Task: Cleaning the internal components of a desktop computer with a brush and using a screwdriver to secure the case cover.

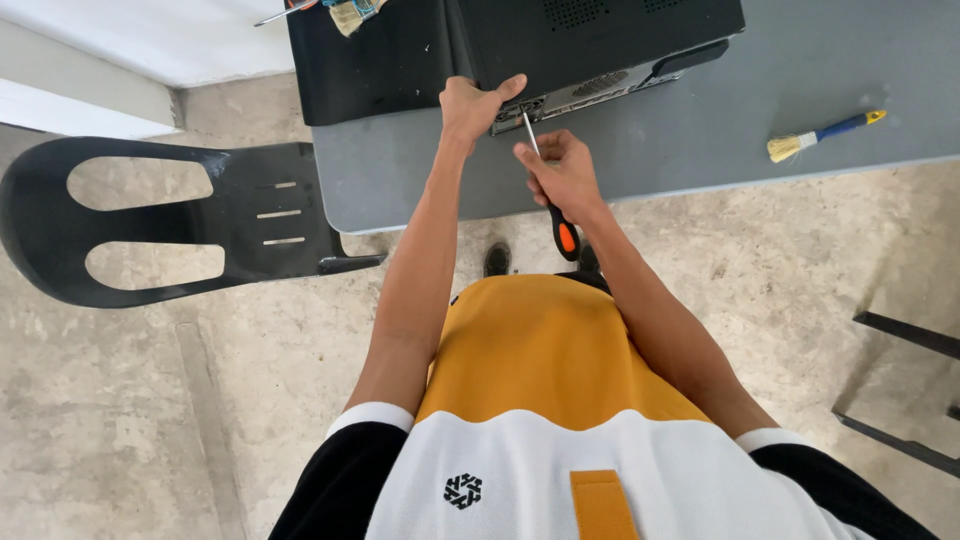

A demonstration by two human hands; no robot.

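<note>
Concrete floor [120, 400] surrounds a grey tabletop [700, 140], with a black chair [150, 220] to its left. On the tabletop lies a black computer case [590, 40], probably heavy and rigid, best steadied by its edge. Left hand [472, 105] closes over its near corner. Right hand [562, 170] is wrapped around a slim, stiff screwdriver [556, 210], gripped high on its handle, tip at the case. A small brush [822, 134] rests to the right.

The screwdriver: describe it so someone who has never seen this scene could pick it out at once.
Start at the grey table with the black computer case on it. At the case's near edge, the right hand grips a screwdriver, its metal shaft angled up to the case. Unlike the blue-handled brush farther right, its handle is black and orange.
</note>
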